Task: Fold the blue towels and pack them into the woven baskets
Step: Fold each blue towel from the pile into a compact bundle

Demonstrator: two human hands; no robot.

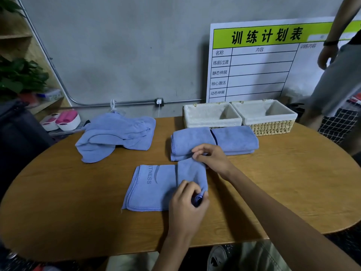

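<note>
A blue towel (154, 187) with a grey logo lies on the wooden table in front of me, its right part lifted and folded over toward the left. My left hand (186, 204) pinches the near right corner of that fold. My right hand (212, 158) pinches the far right corner. Behind it sit two folded blue towels (214, 141) side by side. A loose heap of blue towels (115, 133) lies at the left. Two woven baskets with white lining, one on the left (212, 116) and one on the right (265, 116), stand empty at the table's back edge.
The oval wooden table (283, 192) has bare surface at the right and near left. A white schedule board (254, 61) leans on the wall behind the baskets. Another person (336, 75) stands at the far right. Shelves with plants are at the left.
</note>
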